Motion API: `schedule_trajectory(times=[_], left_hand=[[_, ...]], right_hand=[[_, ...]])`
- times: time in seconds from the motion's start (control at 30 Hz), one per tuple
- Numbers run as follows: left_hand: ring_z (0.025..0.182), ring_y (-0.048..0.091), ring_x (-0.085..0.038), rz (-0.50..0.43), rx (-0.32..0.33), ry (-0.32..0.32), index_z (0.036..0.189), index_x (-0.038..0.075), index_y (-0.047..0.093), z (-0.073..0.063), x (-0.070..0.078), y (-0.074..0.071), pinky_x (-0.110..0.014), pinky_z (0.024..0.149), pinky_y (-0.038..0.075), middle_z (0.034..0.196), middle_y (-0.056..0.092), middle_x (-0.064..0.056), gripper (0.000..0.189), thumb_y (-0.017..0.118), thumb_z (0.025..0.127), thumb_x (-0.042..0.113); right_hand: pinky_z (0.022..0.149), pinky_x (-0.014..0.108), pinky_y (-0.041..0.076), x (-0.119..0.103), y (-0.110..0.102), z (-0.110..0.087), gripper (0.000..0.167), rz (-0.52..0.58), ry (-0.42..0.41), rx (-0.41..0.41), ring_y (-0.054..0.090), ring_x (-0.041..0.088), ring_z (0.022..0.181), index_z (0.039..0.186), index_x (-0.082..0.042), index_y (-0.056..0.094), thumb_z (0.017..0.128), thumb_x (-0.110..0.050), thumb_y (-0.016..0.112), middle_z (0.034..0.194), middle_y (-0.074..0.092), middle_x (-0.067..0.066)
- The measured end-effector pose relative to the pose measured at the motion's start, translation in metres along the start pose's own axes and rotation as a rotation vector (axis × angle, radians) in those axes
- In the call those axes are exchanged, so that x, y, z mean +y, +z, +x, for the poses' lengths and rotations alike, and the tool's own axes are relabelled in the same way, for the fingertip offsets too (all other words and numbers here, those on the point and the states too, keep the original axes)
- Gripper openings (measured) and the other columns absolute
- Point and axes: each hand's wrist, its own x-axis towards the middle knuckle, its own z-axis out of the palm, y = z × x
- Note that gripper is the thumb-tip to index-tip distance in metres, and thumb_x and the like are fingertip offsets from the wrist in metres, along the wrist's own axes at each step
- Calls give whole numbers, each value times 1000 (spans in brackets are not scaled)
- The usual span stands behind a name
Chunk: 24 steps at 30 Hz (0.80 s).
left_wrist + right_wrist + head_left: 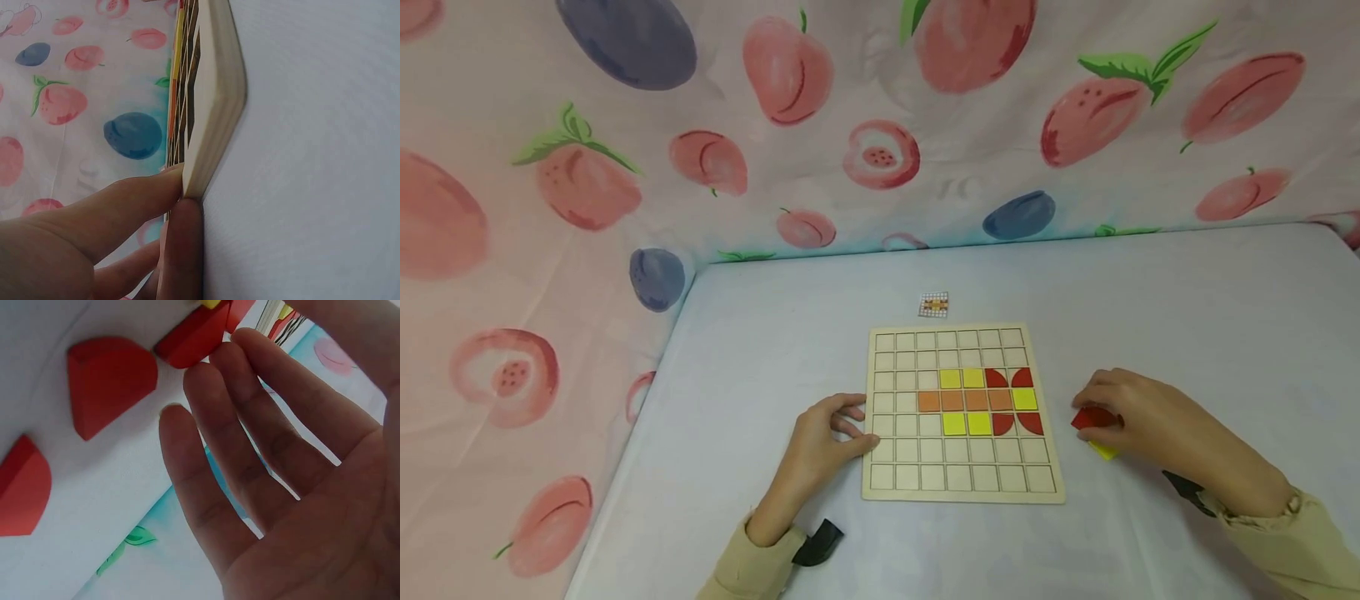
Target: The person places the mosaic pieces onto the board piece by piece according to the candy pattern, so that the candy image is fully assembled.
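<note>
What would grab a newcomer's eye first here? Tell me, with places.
Probably the fruit-printed cloth, spread behind and to the left of the white table. Next, the wooden board on that table, with yellow, orange and red tiles set in its grid. Then the loose red pieces near the right hand, right of the board.

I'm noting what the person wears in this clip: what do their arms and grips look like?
Both sleeves are beige; the right sleeve has a gathered cuff, the left sleeve looks plainer. A black piece juts out beside each cuff, curved beside the left one. Left grip and right grip wear no gloves. No markings or cables are visible.
</note>
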Motion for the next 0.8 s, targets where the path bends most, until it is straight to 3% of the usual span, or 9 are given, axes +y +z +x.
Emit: schedule_trajectory(times=[0.43,0.8], left_hand=[[75,65,-8,4,6,1,124,6,65,0,1,0,-27,75,48,98,67,-1,52,84,75,5],[76,64,-8,0,3,8,124,5,65,-1,0,0,-26,73,48,99,66,-2,52,85,76,6]], right_hand=[[63,24,45,1,0,2,24,20,-8,-4,47,8,74,88,-18,67,74,-20,87,80,54,-11],[63,24,51,-9,-4,5,20,99,3,26,53,6,72,88,-14,68,76,-8,84,83,62,-10]])
